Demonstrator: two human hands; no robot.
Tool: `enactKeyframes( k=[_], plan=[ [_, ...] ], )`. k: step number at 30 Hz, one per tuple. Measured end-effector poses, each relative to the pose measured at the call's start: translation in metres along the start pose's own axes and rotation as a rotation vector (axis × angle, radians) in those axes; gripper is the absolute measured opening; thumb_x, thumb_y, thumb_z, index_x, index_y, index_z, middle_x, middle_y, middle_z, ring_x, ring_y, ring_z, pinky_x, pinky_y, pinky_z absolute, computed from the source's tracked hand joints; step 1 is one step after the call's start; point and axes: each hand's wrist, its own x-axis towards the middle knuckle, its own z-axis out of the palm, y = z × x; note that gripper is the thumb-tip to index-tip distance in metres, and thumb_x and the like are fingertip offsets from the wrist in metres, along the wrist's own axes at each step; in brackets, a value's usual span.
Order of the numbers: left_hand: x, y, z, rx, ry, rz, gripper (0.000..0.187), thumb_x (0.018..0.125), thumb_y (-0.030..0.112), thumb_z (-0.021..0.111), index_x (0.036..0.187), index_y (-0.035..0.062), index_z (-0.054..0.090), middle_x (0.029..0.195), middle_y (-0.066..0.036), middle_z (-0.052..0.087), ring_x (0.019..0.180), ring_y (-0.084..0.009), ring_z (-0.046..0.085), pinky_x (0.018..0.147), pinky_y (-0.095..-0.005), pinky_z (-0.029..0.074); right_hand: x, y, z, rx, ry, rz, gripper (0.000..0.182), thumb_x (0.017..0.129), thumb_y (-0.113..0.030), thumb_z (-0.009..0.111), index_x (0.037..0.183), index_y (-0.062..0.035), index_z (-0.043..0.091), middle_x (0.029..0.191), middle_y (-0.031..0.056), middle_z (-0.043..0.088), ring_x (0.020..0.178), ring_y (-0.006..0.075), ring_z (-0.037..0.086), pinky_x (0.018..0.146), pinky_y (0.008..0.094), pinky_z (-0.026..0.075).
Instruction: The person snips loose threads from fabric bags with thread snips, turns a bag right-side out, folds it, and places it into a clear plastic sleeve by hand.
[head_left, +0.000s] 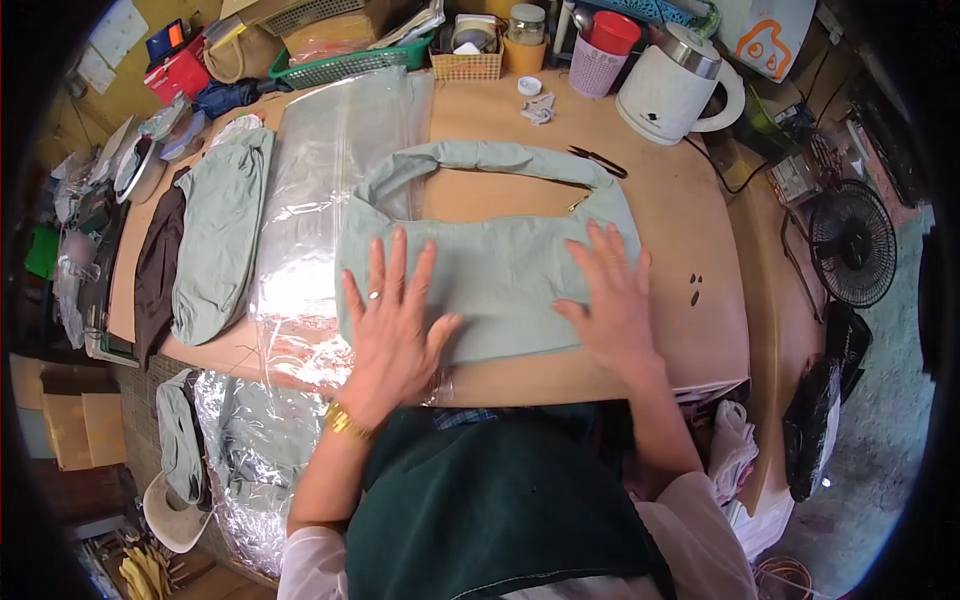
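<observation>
A pale green fabric bag (500, 275) lies flat on the brown table (690, 330), its wide strap arched toward the back and a small zipper pull near the strap's right end. My left hand (393, 325) rests on the bag's left part, palm down with fingers spread; a ring and a gold bracelet show on it. On the right part of the bag lies my right hand (612, 300), also flat with its fingers apart. Clear plastic sheets (335, 150) are left of the bag, partly under its edge. Black thread snips (598, 161) lie beside the strap's upper right.
Another pale green bag (225, 235) and a dark brown cloth (158, 270) lie at the left. Along the back stand a green basket (350, 70), a jar (525, 45), a pink cup (598, 65) and a white kettle (668, 85). A black fan (853, 243) stands right.
</observation>
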Motion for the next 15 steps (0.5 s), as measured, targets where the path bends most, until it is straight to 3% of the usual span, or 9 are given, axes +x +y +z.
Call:
enactKeyframes(
  k=[2, 5, 9, 13, 15],
  plan=[
    [0.015, -0.017, 0.046, 0.089, 0.01, -0.073, 0.077, 0.09, 0.045, 0.056, 0.152, 0.011, 0.025, 0.158, -0.016, 0.018, 0.145, -0.0434, 0.013, 0.111, -0.0661, 0.006, 0.008, 0.012, 0.038, -0.228, -0.067, -0.011, 0.071, 0.085, -0.047, 0.064, 0.143, -0.015, 0.04, 0.153, 0.0158, 0.03, 0.143, 0.0343, 0.023, 0.112, 0.0639, 0.009],
    [0.009, -0.018, 0.044, 0.079, -0.022, -0.075, 0.076, 0.09, 0.054, 0.053, 0.15, 0.0124, 0.031, 0.157, -0.015, 0.022, 0.144, -0.0414, 0.016, 0.109, -0.0694, 0.008, 0.001, 0.016, 0.037, -0.206, -0.186, 0.011, 0.076, 0.086, -0.055, 0.058, 0.147, -0.0155, 0.036, 0.156, 0.0158, 0.024, 0.144, 0.0371, 0.018, 0.11, 0.068, 0.008],
    [-0.036, -0.013, 0.034, 0.098, -0.162, -0.118, 0.081, 0.086, 0.058, 0.055, 0.15, 0.0125, 0.032, 0.157, -0.013, 0.023, 0.144, -0.0426, 0.017, 0.109, -0.0685, 0.011, -0.036, -0.001, 0.019, -0.188, -0.319, 0.038, 0.079, 0.085, -0.057, 0.057, 0.148, -0.0149, 0.034, 0.156, 0.0168, 0.023, 0.145, 0.0359, 0.018, 0.11, 0.0677, 0.008],
    [-0.038, -0.012, 0.024, 0.051, -0.168, -0.137, 0.081, 0.086, 0.055, 0.057, 0.149, 0.0114, 0.033, 0.156, -0.013, 0.025, 0.143, -0.0423, 0.018, 0.109, -0.0666, 0.013, -0.039, -0.007, 0.012, -0.166, -0.388, 0.078, 0.081, 0.084, -0.058, 0.057, 0.148, -0.0136, 0.034, 0.156, 0.0186, 0.023, 0.144, 0.0379, 0.018, 0.109, 0.0672, 0.009],
    [-0.029, -0.007, 0.012, 0.038, -0.269, -0.18, 0.079, 0.086, 0.053, 0.059, 0.148, 0.0101, 0.034, 0.155, -0.014, 0.027, 0.143, -0.0405, 0.02, 0.111, -0.0642, 0.014, -0.029, -0.006, 0.007, -0.168, -0.436, 0.095, 0.082, 0.084, -0.058, 0.057, 0.148, -0.0129, 0.034, 0.156, 0.019, 0.023, 0.144, 0.0386, 0.018, 0.11, 0.0668, 0.01]
  ],
)
